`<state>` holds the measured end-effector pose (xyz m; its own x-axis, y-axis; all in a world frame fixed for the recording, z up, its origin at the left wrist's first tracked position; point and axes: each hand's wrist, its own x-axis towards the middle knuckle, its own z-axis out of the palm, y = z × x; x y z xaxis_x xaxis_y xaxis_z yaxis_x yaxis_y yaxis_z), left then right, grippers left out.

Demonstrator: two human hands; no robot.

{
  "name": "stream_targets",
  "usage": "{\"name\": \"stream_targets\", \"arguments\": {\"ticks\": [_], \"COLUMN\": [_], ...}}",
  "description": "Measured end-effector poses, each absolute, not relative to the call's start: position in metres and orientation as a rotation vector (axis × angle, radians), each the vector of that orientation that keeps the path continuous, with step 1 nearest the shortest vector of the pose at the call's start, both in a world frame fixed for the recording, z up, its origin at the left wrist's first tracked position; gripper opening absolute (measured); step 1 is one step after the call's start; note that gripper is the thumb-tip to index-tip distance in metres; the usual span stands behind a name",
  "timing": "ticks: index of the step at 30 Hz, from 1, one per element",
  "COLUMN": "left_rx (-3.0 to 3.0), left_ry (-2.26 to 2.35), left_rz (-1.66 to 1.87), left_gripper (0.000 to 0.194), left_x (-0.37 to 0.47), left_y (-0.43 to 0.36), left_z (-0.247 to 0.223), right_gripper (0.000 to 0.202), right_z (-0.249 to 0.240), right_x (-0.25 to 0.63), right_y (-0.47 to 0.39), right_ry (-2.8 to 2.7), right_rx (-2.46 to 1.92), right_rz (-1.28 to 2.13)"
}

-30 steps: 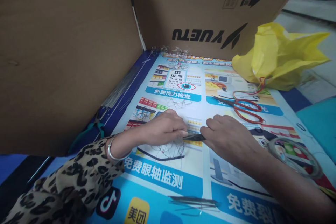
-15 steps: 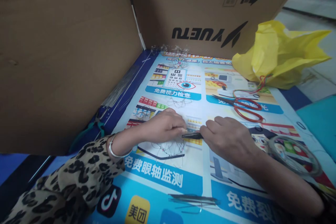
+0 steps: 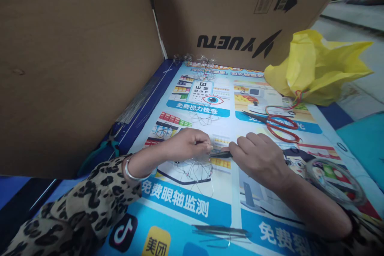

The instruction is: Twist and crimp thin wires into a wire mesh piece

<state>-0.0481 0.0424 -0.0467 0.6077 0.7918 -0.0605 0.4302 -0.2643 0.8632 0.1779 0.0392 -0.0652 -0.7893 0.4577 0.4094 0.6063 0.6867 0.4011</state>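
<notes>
My left hand (image 3: 192,144) is closed, thumb and fingers pinched on a thin wire ornament (image 3: 195,172) that hangs as a loose tangle below the fingers. My right hand (image 3: 259,158) is wrapped round what look like pliers; only their dark tapered jaws (image 3: 221,155) show, pointing left. The tips of these jaws reach the left fingertips, and whether they grip the wire I cannot tell. The handles are hidden in my fist. Below the hands lies a bundle of short dark wires (image 3: 222,231).
Red-handled scissors (image 3: 282,124) lie beyond my right hand, near a yellow bag (image 3: 315,68). A coil of clear wire (image 3: 336,180) is at right. Teal-handled pliers (image 3: 112,146) lie at left. Cardboard panels (image 3: 237,12) wall the back and left. Wire pieces (image 3: 205,73) sit at the back.
The left fingers have shifted slightly, and a bit more of the wire tangle shows below them. The dark jaws look slightly more parted. The right hand has barely moved.
</notes>
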Motion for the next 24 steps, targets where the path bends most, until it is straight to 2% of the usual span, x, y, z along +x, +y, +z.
{"name": "stream_targets", "arguments": {"ticks": [5,19,24], "left_rx": [1.821,1.739,1.819], "left_ry": [0.960,0.948,0.942], "left_rz": [0.499,0.473,0.489], "left_gripper": [0.023,0.024,0.026], "left_x": [-0.0478,-0.0480,-0.0495], "left_y": [0.0412,0.0433,0.0434], "left_z": [-0.0480,-0.0517,-0.0523], "right_gripper": [0.022,0.021,0.019], "right_z": [-0.0673,-0.0699,-0.0756], "right_x": [0.1769,0.1759,0.1747], "right_y": [0.0416,0.0390,0.0382], "right_ry": [-2.628,-2.628,-2.621], "right_rx": [-0.862,-0.859,-0.884], "right_rz": [-0.706,-0.791,-0.694]}}
